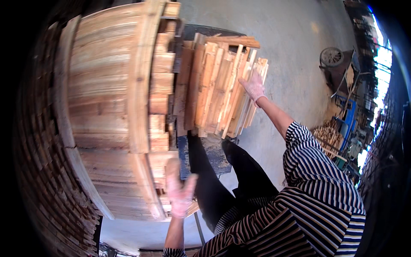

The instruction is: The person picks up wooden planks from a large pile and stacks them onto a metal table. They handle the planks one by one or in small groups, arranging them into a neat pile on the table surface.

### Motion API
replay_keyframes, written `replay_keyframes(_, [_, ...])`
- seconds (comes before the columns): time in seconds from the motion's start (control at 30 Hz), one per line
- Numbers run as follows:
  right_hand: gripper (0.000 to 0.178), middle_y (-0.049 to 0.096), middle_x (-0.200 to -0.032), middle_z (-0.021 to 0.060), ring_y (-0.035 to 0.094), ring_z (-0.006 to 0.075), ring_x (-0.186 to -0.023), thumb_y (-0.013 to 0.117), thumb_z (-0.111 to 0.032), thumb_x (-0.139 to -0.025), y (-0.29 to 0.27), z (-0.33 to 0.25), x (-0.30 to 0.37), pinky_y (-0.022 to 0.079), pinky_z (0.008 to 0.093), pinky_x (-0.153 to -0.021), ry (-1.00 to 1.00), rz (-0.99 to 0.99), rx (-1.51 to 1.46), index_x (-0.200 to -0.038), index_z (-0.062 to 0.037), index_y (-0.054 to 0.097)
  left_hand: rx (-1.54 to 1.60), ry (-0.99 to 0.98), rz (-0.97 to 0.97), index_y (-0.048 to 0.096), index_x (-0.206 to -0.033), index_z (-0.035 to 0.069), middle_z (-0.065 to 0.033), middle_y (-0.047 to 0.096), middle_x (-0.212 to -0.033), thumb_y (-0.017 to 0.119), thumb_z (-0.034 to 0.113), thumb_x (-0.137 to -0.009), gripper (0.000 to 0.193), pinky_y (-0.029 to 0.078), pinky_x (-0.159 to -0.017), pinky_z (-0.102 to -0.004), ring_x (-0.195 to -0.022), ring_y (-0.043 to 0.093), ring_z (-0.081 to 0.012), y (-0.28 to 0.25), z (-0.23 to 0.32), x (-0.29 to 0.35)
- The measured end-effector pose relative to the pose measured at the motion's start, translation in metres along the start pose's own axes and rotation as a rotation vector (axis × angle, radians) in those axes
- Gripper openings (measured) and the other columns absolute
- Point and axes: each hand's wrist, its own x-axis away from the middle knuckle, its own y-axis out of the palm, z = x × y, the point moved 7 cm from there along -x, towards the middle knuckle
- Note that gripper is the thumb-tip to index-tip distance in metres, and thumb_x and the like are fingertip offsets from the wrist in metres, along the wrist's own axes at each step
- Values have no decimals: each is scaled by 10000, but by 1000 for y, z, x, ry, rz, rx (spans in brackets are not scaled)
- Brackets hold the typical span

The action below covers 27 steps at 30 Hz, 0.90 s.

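My left hand (180, 190), in a pale pinkish knit glove and blurred by motion, has its thumb and fingers apart with nothing held. It is nearest to the front ends of the large stack of wooden boards (102, 81). Farther to the right, my gloved right hand (254, 85) lies at the right side of a smaller pile of narrow wooden strips (218, 88), its thumb stretched out from the fingers. The strips run mostly away from me, with one short piece of wood (234, 41) lying across their far end.
Long wooden battens (139, 85) run along the top of the large stack. More stacked boards (38, 158) fill the far left. At the right stand a wheeled cart (342, 66) and a heap of wood pieces (329, 135) beside a blue frame. Grey floor (291, 51) lies between.
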Motion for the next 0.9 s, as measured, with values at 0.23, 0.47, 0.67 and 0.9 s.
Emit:
replay_keyframes(0.23, [1314,158,-1711,302,234,409,-1588,826,-624,-805,139,118,21,273,453,-1288,418,-249,-190,-1676,-11,56,133,-587,-239,484,-1524,-23,-228,566,-1514,804,190,-916,719,427,-1175,-393,-1401,548,-312,251,-221,12])
replay_keyframes(0.47, [1521,4,-1751,264,120,433,-1615,924,-634,-685,176,183,4,232,512,-1302,539,-277,-412,-1692,-113,-91,-8,-457,-259,388,-1589,4,-274,548,-1506,853,389,-861,946,439,-1146,-442,-1392,547,-391,409,-228,-54])
replay_keyframes(0.67, [1498,126,-1727,299,179,442,-1599,962,-535,-695,169,215,-1,254,516,-1297,456,-333,-520,-1696,-125,-75,-377,-637,6,492,-1456,32,-240,541,-1406,925,503,-703,988,472,-1085,-511,-1307,550,-433,456,-192,-77])
replay_keyframes(0.9, [1234,365,-1649,267,407,353,-1507,931,-405,-797,178,240,-5,356,406,-1243,421,-317,-850,-1664,17,160,-421,-642,-259,452,-1469,-23,-252,564,-1397,950,543,-653,1111,480,-1091,-479,-1284,586,-408,453,-203,-102])
